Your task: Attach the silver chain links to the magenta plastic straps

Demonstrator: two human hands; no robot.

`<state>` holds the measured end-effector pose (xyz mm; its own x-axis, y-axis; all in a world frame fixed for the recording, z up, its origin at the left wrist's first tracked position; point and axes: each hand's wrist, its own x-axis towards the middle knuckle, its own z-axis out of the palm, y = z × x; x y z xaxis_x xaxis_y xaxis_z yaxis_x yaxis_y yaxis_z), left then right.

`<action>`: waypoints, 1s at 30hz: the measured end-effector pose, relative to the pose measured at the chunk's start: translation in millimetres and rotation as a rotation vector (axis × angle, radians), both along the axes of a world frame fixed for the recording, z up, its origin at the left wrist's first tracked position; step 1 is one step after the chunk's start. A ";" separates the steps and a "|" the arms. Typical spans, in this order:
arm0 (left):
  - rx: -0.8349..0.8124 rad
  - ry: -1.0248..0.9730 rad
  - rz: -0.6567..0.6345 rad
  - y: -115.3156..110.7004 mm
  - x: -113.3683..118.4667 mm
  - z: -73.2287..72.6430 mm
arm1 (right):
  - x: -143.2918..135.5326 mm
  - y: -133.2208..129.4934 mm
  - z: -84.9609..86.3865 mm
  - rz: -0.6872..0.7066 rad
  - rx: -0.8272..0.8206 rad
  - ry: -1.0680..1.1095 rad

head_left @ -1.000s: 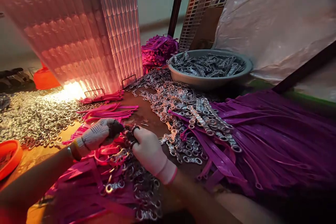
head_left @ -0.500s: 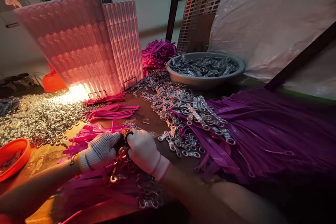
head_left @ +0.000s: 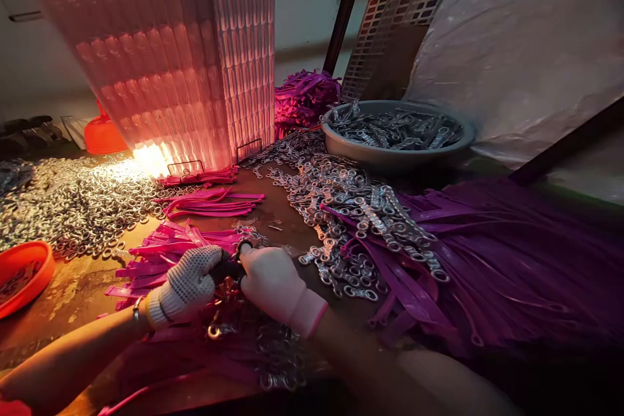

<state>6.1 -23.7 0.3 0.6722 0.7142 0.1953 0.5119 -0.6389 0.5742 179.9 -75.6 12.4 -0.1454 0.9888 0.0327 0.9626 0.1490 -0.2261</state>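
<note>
My left hand [head_left: 188,283], in a dotted knit glove, is closed. My right hand [head_left: 273,286], in a pale glove with a pink cuff, is closed close beside it. A dark piece [head_left: 229,269] lies between the two hands, with a dark ring shape at the right fingertips. What exactly they grip is too dark to make out. Just beneath hang metal links with rings [head_left: 219,330]. Bright pink straps [head_left: 156,253] are spread behind my left hand, and darker purple straps [head_left: 195,364] lie under both wrists.
Linked metal pieces [head_left: 348,201] heap right of centre beside long purple straps [head_left: 511,273]. Behind stands a grey basin [head_left: 390,159] of metal parts. At left are a metal ring pile [head_left: 73,201] and an orange bowl [head_left: 46,283]. Clear ribbed plastic trays [head_left: 151,71] stand upright at the back.
The camera view has shifted slightly, moving the background to the right. Both hands stay closed together over the links, and the dark piece between them shows more.
</note>
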 end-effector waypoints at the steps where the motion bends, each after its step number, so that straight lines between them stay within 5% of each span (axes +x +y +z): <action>1: 0.006 0.023 -0.015 0.3 0.8 -1.1 | 0.5 -1.8 -2.4 0.025 0.027 -0.012; 5: 0.055 0.107 -0.134 4.8 6.4 3.7 | 2.4 -6.5 -7.2 0.083 0.060 -0.020; 8: 0.098 0.231 -0.205 14.6 6.6 23.3 | -0.1 -4.2 -6.4 0.083 0.047 0.012; 13: 0.145 0.215 0.075 50.8 -20.1 57.9 | 5.0 4.7 1.8 0.020 0.076 0.052; 18: -0.181 0.034 0.167 69.2 -50.4 41.9 | 57.6 16.6 5.3 -0.011 -0.074 -0.163; 22: -0.394 -0.175 0.309 57.4 -47.4 33.0 | 95.8 33.3 -14.1 -0.129 -0.261 -0.302; 26: -0.822 -0.581 0.191 41.9 -28.0 45.1 | 100.9 43.4 -35.0 -0.214 -0.361 -0.316; 30: -1.039 -0.764 0.105 30.0 -6.3 54.7 | 101.6 43.1 -37.5 -0.269 -0.335 -0.243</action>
